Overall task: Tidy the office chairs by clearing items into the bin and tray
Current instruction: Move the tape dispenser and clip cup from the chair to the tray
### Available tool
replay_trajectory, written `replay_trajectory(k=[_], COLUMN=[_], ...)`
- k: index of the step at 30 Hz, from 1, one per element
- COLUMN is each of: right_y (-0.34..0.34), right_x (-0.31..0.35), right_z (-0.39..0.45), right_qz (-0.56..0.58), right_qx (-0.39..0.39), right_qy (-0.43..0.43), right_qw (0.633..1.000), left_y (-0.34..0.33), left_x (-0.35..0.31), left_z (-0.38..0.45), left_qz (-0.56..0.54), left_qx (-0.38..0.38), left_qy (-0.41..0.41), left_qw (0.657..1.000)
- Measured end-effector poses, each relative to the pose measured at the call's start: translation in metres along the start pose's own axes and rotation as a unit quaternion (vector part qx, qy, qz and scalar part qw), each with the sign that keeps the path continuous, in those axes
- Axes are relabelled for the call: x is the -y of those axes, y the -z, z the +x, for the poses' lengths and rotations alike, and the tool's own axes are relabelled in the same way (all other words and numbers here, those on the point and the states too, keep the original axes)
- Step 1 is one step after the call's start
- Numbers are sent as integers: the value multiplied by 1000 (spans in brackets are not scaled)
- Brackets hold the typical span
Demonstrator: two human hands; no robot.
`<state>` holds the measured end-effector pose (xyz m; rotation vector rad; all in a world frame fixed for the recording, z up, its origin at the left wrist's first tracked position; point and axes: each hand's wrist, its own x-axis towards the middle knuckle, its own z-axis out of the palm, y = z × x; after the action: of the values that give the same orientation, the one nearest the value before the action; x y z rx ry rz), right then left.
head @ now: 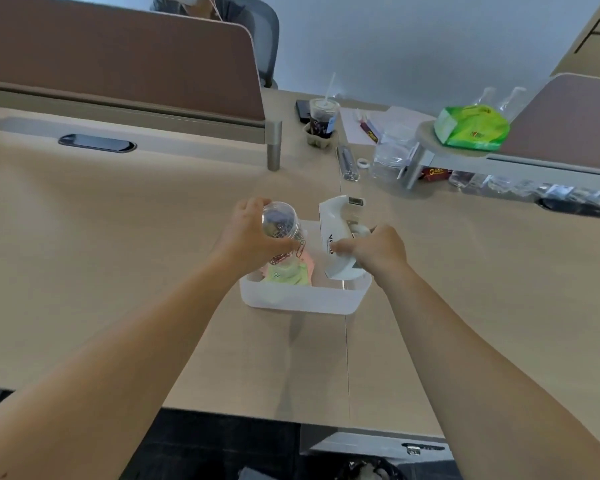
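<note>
Left hand [248, 233] gripping clip jar [280, 221], right hand [378, 252] gripping tape dispenser [336, 233], lettering unreadable

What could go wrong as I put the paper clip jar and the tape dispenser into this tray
The clear jar in your left hand is tipped, with paper clips hanging out; they could spill past the white tray. The tape dispenser in your right hand overhangs the tray's far rim and might tip out.

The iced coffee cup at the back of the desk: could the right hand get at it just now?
Probably not yet. The right hand is closed on the white tape dispenser over the tray, and the iced coffee cup stands well beyond it.
</note>
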<state>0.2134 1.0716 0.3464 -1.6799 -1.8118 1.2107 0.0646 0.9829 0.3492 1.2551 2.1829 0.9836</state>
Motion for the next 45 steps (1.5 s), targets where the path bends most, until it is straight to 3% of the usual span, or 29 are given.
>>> replay_trajectory(k=[12, 23, 28, 32, 37, 42, 45], right_y=[-53, -93, -82, -55, -31, -25, -25], right_x=[-6, -29, -16, 1, -3, -17, -21], right_z=[30, 67, 63, 48, 19, 3, 1], right_qz=[-202, -394, -409, -274, -106, -48, -37], right_qx=[-66, -93, -123, -182, -213, -211, -206], right_qy=[-98, -136, -62, -5, -12, -38, -38], right_qw=[972, 904, 902, 944, 971, 976, 977], left_y=[-9, -18, -24, -32, -44, -62, -67], left_x=[32, 60, 58, 51, 41, 39, 42], left_z=[74, 100, 100, 96, 92, 86, 85], left_qz=[6, 22, 21, 43, 163, 255, 269], left_qx=[153, 194, 211, 217, 255, 329, 339], left_qy=[-86, -113, -118, -130, -177, -189, -194], left_qw=[984, 974, 970, 966, 937, 889, 880])
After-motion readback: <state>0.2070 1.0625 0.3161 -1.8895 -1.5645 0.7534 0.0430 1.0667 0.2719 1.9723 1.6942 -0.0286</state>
